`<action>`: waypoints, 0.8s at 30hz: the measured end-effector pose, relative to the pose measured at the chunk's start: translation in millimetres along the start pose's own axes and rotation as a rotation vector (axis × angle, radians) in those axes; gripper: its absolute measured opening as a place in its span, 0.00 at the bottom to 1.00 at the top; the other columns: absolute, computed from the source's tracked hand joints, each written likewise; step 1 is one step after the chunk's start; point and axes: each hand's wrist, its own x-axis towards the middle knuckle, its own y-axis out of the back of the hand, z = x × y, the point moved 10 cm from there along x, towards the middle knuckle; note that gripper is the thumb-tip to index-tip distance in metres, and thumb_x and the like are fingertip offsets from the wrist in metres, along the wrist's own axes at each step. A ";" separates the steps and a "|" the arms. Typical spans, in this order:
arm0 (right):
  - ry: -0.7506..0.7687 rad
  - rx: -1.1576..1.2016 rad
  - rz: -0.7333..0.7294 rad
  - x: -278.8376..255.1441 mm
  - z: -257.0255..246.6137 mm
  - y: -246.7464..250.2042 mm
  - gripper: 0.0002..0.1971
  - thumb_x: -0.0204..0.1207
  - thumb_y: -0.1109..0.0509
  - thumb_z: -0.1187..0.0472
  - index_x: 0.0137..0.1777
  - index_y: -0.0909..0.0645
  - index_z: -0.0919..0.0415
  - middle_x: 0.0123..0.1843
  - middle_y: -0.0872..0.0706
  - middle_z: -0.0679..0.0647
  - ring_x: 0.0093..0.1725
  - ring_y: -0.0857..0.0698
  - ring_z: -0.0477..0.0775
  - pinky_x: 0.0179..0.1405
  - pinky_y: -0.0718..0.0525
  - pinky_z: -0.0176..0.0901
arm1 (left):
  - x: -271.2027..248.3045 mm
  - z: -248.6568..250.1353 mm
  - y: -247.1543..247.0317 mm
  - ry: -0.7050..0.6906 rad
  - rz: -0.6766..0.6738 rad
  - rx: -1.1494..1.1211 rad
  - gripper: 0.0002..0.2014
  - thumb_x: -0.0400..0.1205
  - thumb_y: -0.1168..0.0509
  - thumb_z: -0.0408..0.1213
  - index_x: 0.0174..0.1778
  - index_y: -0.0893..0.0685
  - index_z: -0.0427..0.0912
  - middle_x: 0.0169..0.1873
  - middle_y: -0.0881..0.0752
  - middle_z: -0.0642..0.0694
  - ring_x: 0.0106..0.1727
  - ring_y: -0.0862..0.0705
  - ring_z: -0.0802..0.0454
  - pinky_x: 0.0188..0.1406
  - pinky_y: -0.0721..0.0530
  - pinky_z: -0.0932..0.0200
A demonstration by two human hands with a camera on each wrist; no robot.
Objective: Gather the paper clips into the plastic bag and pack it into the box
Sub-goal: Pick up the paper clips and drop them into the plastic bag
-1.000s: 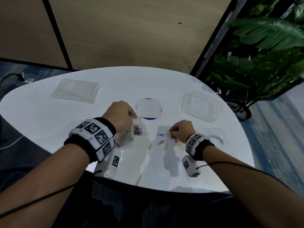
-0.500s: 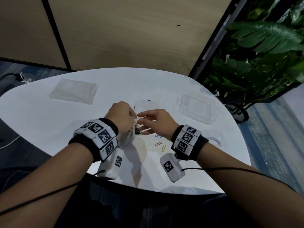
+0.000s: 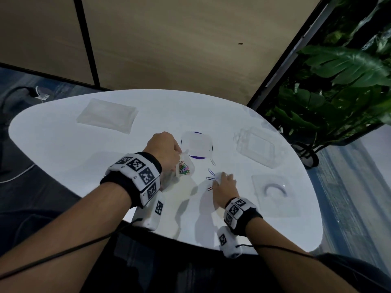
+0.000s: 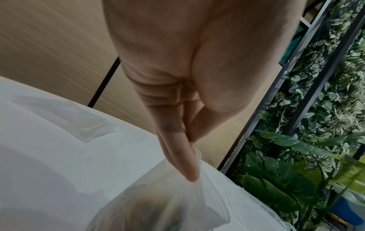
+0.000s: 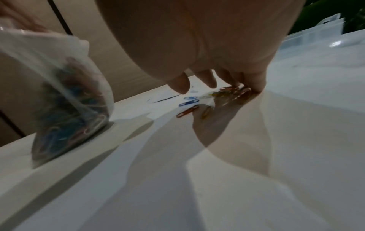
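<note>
My left hand (image 3: 176, 152) pinches the top of a clear plastic bag (image 3: 183, 168) that stands on the white table (image 3: 63, 149) with several coloured paper clips inside. In the left wrist view the fingers (image 4: 185, 162) hold the bag's (image 4: 168, 203) gathered rim. My right hand (image 3: 222, 179) lies to the right of the bag, fingers straight, tips down on several loose clips (image 5: 233, 92). More loose clips lie just left of it: a blue one (image 3: 211, 171), another blue (image 3: 210, 178), a red one (image 3: 209, 188). The clear plastic box (image 3: 257, 146) sits at the far right.
A clear square lid on a purple disc (image 3: 196, 144) lies just beyond the bag. A stack of spare plastic bags (image 3: 106, 115) is at the far left. A clear tray (image 3: 275, 191) sits right of my right hand. Large green plants (image 3: 338, 81) stand beyond the table's right edge.
My right hand went from the loose clips up to the bag's mouth, then came back down onto the clips. The left hand kept hold of the bag.
</note>
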 end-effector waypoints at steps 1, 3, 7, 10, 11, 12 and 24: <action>0.013 -0.037 0.025 6.8 -7.4 -3.7 0.26 0.84 0.45 0.54 0.79 0.35 0.64 0.77 0.34 0.67 0.75 0.32 0.69 0.72 0.30 0.60 | -1.1 -1.2 1.1 -0.002 -0.001 0.003 0.13 0.82 0.39 0.24 0.54 0.10 0.33 0.52 0.09 0.37 0.38 0.06 0.41 0.48 0.07 0.47; 0.055 -0.128 0.042 26.6 -18.3 -10.2 0.27 0.83 0.52 0.53 0.79 0.34 0.66 0.80 0.38 0.66 0.75 0.34 0.70 0.72 0.33 0.59 | -3.2 -3.7 3.1 -0.007 -0.005 0.008 0.13 0.82 0.39 0.24 0.54 0.10 0.34 0.53 0.10 0.38 0.40 0.06 0.41 0.49 0.07 0.47; 0.241 -0.317 0.010 30.1 -50.9 -8.0 0.26 0.86 0.50 0.57 0.83 0.43 0.61 0.84 0.45 0.61 0.77 0.38 0.70 0.72 0.31 0.62 | -3.2 -6.5 7.5 -0.016 -0.011 0.023 0.13 0.81 0.38 0.24 0.54 0.09 0.35 0.55 0.10 0.37 0.47 0.08 0.39 0.51 0.08 0.46; 0.458 -0.393 -0.053 8.7 -60.0 -14.9 0.28 0.85 0.49 0.61 0.84 0.49 0.63 0.87 0.49 0.60 0.82 0.41 0.68 0.77 0.32 0.63 | -2.4 -7.1 9.8 -0.015 -0.024 0.018 0.13 0.80 0.38 0.23 0.53 0.09 0.34 0.54 0.09 0.36 0.48 0.08 0.39 0.51 0.08 0.46; 0.524 -0.418 -0.082 0.2 -55.9 -16.6 0.30 0.85 0.47 0.63 0.85 0.49 0.66 0.87 0.49 0.62 0.84 0.43 0.68 0.80 0.35 0.61 | -1.9 -7.0 10.3 -0.014 -0.026 0.016 0.13 0.80 0.38 0.23 0.53 0.09 0.34 0.53 0.09 0.36 0.48 0.08 0.39 0.51 0.08 0.46; 0.605 -0.451 -0.084 -9.0 -52.3 -15.2 0.31 0.83 0.42 0.65 0.84 0.46 0.70 0.86 0.46 0.65 0.83 0.40 0.68 0.81 0.34 0.58 | -1.6 -6.8 10.8 -0.014 -0.026 0.014 0.13 0.80 0.38 0.23 0.53 0.09 0.34 0.53 0.09 0.36 0.48 0.08 0.39 0.51 0.08 0.46; 0.818 -0.635 -0.069 -55.6 -45.2 -16.4 0.34 0.74 0.42 0.79 0.82 0.41 0.64 0.79 0.35 0.67 0.68 0.23 0.69 0.59 0.16 0.59 | -6.6 -4.2 7.7 -0.010 -0.035 0.036 0.14 0.81 0.39 0.24 0.54 0.09 0.35 0.54 0.09 0.38 0.42 0.06 0.41 0.50 0.07 0.48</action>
